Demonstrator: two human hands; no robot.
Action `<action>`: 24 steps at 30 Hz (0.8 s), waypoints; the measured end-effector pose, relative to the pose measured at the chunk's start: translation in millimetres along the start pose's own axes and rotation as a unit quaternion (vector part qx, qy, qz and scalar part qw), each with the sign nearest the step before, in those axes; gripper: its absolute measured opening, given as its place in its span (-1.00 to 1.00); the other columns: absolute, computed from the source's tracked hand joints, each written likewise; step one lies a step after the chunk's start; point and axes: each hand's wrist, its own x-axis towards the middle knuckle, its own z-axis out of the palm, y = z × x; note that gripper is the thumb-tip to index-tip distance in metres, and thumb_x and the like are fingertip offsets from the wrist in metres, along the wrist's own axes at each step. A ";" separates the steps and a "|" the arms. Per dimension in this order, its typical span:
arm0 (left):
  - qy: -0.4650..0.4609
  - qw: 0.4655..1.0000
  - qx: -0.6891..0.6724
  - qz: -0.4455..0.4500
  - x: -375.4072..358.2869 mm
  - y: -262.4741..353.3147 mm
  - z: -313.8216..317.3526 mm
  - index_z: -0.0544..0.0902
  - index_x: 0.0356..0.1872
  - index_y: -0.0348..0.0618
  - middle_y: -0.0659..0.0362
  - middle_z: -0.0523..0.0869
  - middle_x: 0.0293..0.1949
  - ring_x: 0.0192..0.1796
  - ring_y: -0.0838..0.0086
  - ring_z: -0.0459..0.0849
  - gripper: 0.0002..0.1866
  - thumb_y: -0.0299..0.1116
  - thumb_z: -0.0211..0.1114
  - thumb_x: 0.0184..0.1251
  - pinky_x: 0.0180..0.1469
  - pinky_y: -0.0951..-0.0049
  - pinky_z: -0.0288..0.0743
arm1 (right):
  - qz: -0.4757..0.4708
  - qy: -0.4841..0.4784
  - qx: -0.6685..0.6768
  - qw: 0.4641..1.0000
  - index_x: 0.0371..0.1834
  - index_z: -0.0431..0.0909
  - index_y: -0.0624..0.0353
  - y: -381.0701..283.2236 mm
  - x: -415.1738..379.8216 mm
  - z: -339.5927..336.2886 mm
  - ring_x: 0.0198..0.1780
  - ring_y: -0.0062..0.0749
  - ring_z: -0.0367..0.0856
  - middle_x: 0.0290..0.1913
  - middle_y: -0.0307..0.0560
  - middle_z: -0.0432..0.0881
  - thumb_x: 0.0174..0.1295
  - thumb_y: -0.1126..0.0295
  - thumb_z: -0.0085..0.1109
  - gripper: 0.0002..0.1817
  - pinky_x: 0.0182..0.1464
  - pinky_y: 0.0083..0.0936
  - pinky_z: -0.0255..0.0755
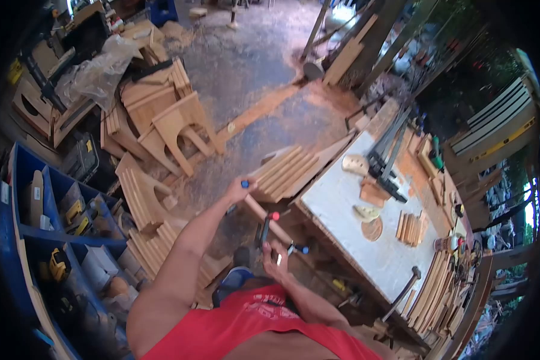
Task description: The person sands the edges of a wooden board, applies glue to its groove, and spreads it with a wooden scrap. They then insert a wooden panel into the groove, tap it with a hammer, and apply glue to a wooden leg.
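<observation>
My left hand (240, 189) is closed around the upper end of a long rounded piece of wood (256, 208), with a blue tip (245, 184) showing at the fingers. Lower along the wood sits a dark clamp (262, 233) with a red tip (274, 216). My right hand (276, 261) is just below, its fingers curled at the clamp's lower end; a bright glint hides the exact grip. Another blue tip (304, 249) shows right of that hand.
A white-topped workbench (336, 207) on the right holds wooden pieces, clamps and a hammer (415, 273). Slatted wooden panels (285, 171) lean beside it. Wooden parts (180, 129) are piled at left, above a blue compartment shelf (66, 237). Sawdust covers the floor (234, 72).
</observation>
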 end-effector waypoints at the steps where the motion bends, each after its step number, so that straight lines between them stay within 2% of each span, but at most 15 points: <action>1: 0.019 0.999 -0.007 -0.032 3.1 -1.6 -3.1 0.81 -0.01 -0.14 0.03 0.86 -0.14 -0.08 0.35 0.80 -0.63 -0.12 0.54 0.30 0.07 0.27 0.63 | -0.027 -0.006 -0.002 1.000 -0.42 0.52 0.18 -1.9 6.0 8.9 -0.40 0.05 0.54 -0.48 0.12 0.53 0.46 0.30 0.20 -0.72 -0.33 -0.08 0.37; 2: 0.033 0.996 -0.071 -0.046 8.1 -13.1 -3.4 0.81 -0.02 -0.16 0.03 0.86 -0.16 -0.10 0.34 0.80 -0.61 -0.10 0.55 0.28 0.06 0.26 0.63 | -0.002 -0.025 0.002 1.000 -0.43 0.51 0.18 -2.8 8.7 15.4 -0.38 0.08 0.54 -0.47 0.12 0.54 0.46 0.29 0.21 -0.71 -0.31 -0.05 0.37; 4: 0.050 0.998 0.001 -0.022 -0.2 12.5 -24.4 0.81 -0.04 -0.16 -0.01 0.86 -0.19 -0.13 0.31 0.81 -0.60 -0.08 0.54 0.27 0.03 0.25 0.63 | -0.003 -0.020 0.000 1.000 -0.41 0.47 0.18 -8.7 17.1 26.1 -0.37 0.16 0.54 -0.45 0.16 0.54 0.44 0.29 0.23 -0.72 -0.31 0.00 0.36; 5: 0.079 0.994 0.053 -0.058 -8.7 40.3 -31.5 0.81 -0.03 -0.16 -0.02 0.85 -0.20 -0.15 0.27 0.81 -0.60 -0.08 0.54 0.27 0.02 0.26 0.63 | -0.005 -0.026 0.006 1.000 -0.39 0.48 0.18 -18.3 23.5 26.0 -0.35 0.19 0.55 -0.45 0.17 0.54 0.44 0.29 0.25 -0.72 -0.30 0.02 0.37; 7: 0.039 0.994 0.028 -0.095 -6.2 42.5 -44.1 0.72 0.17 -0.17 -0.06 0.83 -0.08 -0.04 0.24 0.80 -0.46 -0.06 0.54 0.26 0.06 0.27 0.61 | 0.026 -0.051 0.015 0.998 -0.33 0.51 0.20 -34.5 29.5 25.0 -0.29 0.22 0.58 -0.39 0.18 0.59 0.44 0.30 0.25 -0.76 -0.23 0.03 0.42; 10: 0.118 0.988 0.072 -0.072 -20.0 42.1 -47.1 0.47 0.44 -0.25 -0.13 0.73 0.19 0.14 0.24 0.74 -0.21 -0.06 0.53 0.27 0.16 0.29 0.58 | 0.056 -0.104 0.005 0.993 -0.23 0.50 0.23 -40.1 38.9 26.4 -0.17 0.24 0.60 -0.29 0.22 0.61 0.43 0.32 0.25 -0.79 -0.09 0.02 0.45; 14: 0.133 0.984 -0.113 -0.032 -84.8 76.3 -48.0 0.18 0.60 -0.31 -0.21 0.49 0.44 0.37 0.22 0.60 -0.12 -0.18 0.43 0.40 0.37 0.32 0.45 | 0.049 -0.143 0.024 0.988 -0.16 0.47 0.26 -36.6 54.6 39.2 -0.10 0.27 0.60 -0.22 0.25 0.60 0.36 0.36 0.28 -0.78 -0.01 0.03 0.44; 16: 0.130 0.945 -0.282 -0.104 -131.5 98.9 -35.9 0.31 0.55 -0.33 -0.15 0.51 0.43 0.45 0.22 0.52 -0.28 -0.12 0.27 0.53 0.47 0.32 0.33 | 0.015 -0.149 0.022 0.989 -0.14 0.47 0.26 -28.8 55.3 46.3 -0.11 0.22 0.62 -0.22 0.25 0.61 0.33 0.39 0.29 -0.78 -0.03 -0.01 0.47; 18: 0.027 0.960 -0.279 0.024 -180.8 116.8 -35.7 0.44 0.46 -0.36 -0.09 0.55 0.43 0.49 0.24 0.47 -0.35 -0.01 0.09 0.61 0.53 0.29 0.24 | -0.035 -0.162 0.009 0.986 -0.11 0.46 0.26 -22.9 49.2 51.3 -0.13 0.11 0.66 -0.23 0.21 0.63 0.29 0.42 0.29 -0.76 -0.07 -0.10 0.52; 19: 0.025 0.955 -0.291 0.045 -204.1 140.8 -28.5 0.53 0.37 -0.38 -0.04 0.62 0.36 0.48 0.22 0.49 -0.33 0.08 -0.04 0.63 0.52 0.24 0.25 | -0.002 -0.188 0.036 0.982 -0.08 0.48 0.26 -28.2 46.7 49.5 -0.06 0.23 0.60 -0.16 0.28 0.60 0.19 0.51 0.24 -0.75 -0.02 -0.02 0.47; 20: 0.010 0.953 -0.297 0.066 -222.0 147.5 -20.7 0.53 0.37 -0.37 -0.05 0.64 0.32 0.44 0.22 0.52 -0.31 0.10 0.01 0.60 0.50 0.24 0.28 | 0.023 -0.209 0.057 0.976 -0.06 0.49 0.26 -35.1 44.9 46.0 0.01 0.35 0.53 -0.08 0.34 0.57 0.10 0.59 0.20 -0.70 0.04 0.07 0.41; 21: 0.004 0.972 -0.220 0.085 -234.3 168.8 -24.0 0.55 0.34 -0.36 -0.07 0.64 0.30 0.40 0.17 0.56 -0.27 0.16 0.08 0.52 0.46 0.21 0.34 | -0.005 -0.183 0.049 0.982 0.00 0.49 0.27 -18.3 35.5 54.0 0.05 0.31 0.54 -0.04 0.33 0.58 0.12 0.56 0.14 -0.67 0.09 0.02 0.43; 22: 0.010 0.970 -0.196 0.145 -237.7 169.6 -14.6 0.55 0.31 -0.35 -0.11 0.64 0.28 0.36 0.11 0.59 -0.27 0.15 0.21 0.44 0.43 0.20 0.39 | -0.122 -0.223 0.003 0.967 0.08 0.48 0.27 11.4 43.4 59.3 0.02 0.22 0.55 -0.04 0.27 0.59 0.22 0.43 0.11 -0.65 0.14 -0.05 0.44; 23: 0.064 0.970 -0.187 0.143 -238.5 179.0 -1.6 0.54 0.30 -0.36 -0.17 0.65 0.24 0.33 0.05 0.61 -0.32 0.03 0.35 0.38 0.38 0.18 0.44 | -0.036 -0.245 0.046 0.968 0.10 0.48 0.23 5.9 45.9 50.6 0.05 0.12 0.56 -0.04 0.21 0.59 0.28 0.33 0.09 -0.65 0.18 -0.13 0.44; 24: 0.115 0.978 -0.113 0.135 -236.5 178.6 10.3 0.53 0.29 -0.36 -0.17 0.65 0.20 0.27 0.06 0.64 -0.39 -0.12 0.40 0.37 0.31 0.18 0.49 | 0.060 -0.252 0.195 0.946 0.09 0.49 0.23 20.6 52.2 54.4 0.09 0.12 0.54 -0.04 0.18 0.57 0.25 0.34 0.16 -0.63 0.19 -0.17 0.43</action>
